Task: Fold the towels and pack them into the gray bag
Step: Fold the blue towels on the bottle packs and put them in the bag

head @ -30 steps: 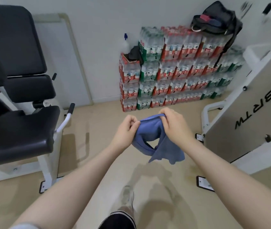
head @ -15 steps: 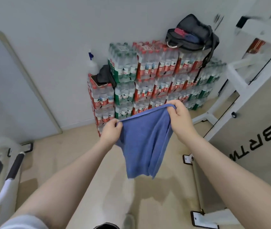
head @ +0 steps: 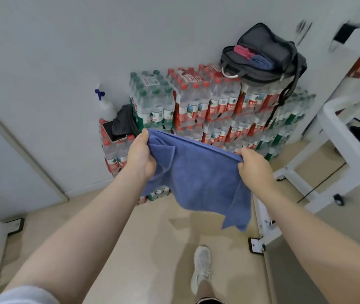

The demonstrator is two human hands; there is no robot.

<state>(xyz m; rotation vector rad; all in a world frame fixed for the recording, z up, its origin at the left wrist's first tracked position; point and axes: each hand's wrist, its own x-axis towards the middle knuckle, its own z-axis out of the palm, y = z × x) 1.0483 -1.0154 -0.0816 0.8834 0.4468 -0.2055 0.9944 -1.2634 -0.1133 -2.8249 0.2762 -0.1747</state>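
Two hands grip one blue towel (head: pixel 198 178) by its top edge, held mid-air; left hand (head: pixel 140 155) fingers closed on one corner; right hand (head: pixel 254 167) likewise; gray bag (head: pixel 262 60) open atop stacked water-bottle packs (head: pixel 207 106), well apart.

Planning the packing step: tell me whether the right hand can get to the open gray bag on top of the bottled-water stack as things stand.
Probably not yet. The right hand grips the blue terry towel, and the open gray bag sits high on the stacked water-bottle packs, seemingly beyond arm's reach. Nothing blocks the way.
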